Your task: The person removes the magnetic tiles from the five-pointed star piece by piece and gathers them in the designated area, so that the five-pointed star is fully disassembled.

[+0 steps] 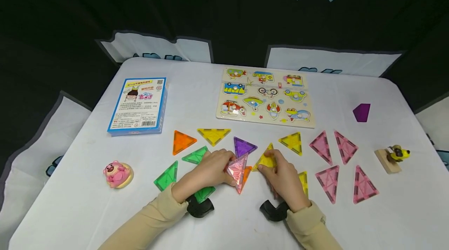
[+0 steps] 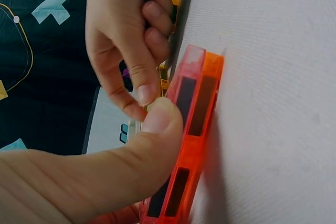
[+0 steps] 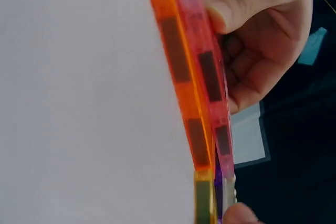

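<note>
the left hand (image 1: 210, 170) pinches a pink triangle tile (image 1: 237, 169) near the middle of the table's (image 1: 87, 203) front edge, thumb on its face and fingers curled behind it. the pink tile lies stacked on an orange triangle tile (image 1: 246, 172), edges nearly flush in both wrist views. the right hand (image 1: 282, 178) holds a yellow triangle tile (image 1: 265, 160) just beside that stack, fingers curled on it. a purple triangle tile (image 1: 243, 146) lies just behind, green ones by the left wrist, more pink ones toward the right edge.

the likely trouble: the tiles look magnetic, so the orange one may cling and lift with the pink, or the yellow tile may snap to the stack crooked. a thumb-and-finger pinch on a smooth face could also slip, dropping the tile onto its neighbours and scattering them.
</note>
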Demonstrator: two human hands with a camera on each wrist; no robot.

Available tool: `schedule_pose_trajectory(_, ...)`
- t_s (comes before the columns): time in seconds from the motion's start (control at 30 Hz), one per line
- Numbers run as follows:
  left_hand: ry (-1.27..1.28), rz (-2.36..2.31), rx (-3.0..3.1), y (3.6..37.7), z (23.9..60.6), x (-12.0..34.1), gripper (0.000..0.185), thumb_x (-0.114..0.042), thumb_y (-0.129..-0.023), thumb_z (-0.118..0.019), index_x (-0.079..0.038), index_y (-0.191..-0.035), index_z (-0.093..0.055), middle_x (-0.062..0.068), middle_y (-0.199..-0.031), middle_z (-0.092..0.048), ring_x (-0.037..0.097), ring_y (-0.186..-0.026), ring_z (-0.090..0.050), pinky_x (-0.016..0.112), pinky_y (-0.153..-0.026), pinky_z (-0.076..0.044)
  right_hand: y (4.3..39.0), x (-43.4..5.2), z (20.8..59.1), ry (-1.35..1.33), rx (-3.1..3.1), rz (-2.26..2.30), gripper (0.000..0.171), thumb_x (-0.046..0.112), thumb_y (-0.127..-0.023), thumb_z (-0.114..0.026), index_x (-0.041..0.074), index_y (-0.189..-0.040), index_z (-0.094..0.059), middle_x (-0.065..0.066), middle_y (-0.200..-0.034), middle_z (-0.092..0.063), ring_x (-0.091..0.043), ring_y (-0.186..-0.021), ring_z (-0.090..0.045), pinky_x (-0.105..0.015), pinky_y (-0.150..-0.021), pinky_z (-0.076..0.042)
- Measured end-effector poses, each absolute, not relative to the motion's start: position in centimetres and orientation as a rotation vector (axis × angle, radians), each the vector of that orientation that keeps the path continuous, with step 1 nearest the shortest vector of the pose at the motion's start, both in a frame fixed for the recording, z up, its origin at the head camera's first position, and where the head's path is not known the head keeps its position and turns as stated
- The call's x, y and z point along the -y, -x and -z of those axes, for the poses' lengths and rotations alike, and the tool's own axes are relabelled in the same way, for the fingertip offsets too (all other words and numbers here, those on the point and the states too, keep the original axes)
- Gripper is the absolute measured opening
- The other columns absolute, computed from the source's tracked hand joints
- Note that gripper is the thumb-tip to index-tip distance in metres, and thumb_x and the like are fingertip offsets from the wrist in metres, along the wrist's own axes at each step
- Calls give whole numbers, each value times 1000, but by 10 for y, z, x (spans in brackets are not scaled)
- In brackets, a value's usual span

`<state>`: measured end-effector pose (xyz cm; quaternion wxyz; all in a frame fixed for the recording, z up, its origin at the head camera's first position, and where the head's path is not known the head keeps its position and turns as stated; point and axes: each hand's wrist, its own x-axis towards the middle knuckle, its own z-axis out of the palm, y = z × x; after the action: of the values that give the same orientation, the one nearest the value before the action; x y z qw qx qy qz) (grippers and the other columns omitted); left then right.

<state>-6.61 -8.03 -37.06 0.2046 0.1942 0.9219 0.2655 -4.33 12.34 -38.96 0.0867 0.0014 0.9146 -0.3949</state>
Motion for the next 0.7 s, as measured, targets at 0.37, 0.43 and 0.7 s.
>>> schedule_pose_trajectory(0.37, -556, -723, -2561, 66, 371, 80, 56, -31, -67, -79, -3, -109, -55, 0, -85, -50, 18, -78, -46, 32, -68, -28, 57, -98, 384, 271, -2813, 846, 42, 3, -88, -51, 14, -128, -53, 2, -48, -29, -10, -38, -25, -23, -39, -22)
schedule_pose_trajectory(0.43, -566, -725, -2562, 66, 371, 81, 54, -30, -67, -80, -5, -106, -54, -1, -84, -49, 18, -77, -45, 32, -67, -27, 59, -95, 384, 262, -2820, 813, 42, 3, -87, -51, 13, -128, -53, 2, -47, -29, -10, -38, -24, -23, -39, -22)
schedule_pose_trajectory(0.7, -567, -817, -2546, 68, 369, 86, 47, -25, -64, -82, -12, -91, -47, -2, -78, -49, 16, -73, -46, 33, -65, -26, 71, -96, 384, 247, -2747, 864, 48, 8, -88, -51, 13, -135, -44, 1, -49, -30, -10, -39, -25, -24, -40, -24)
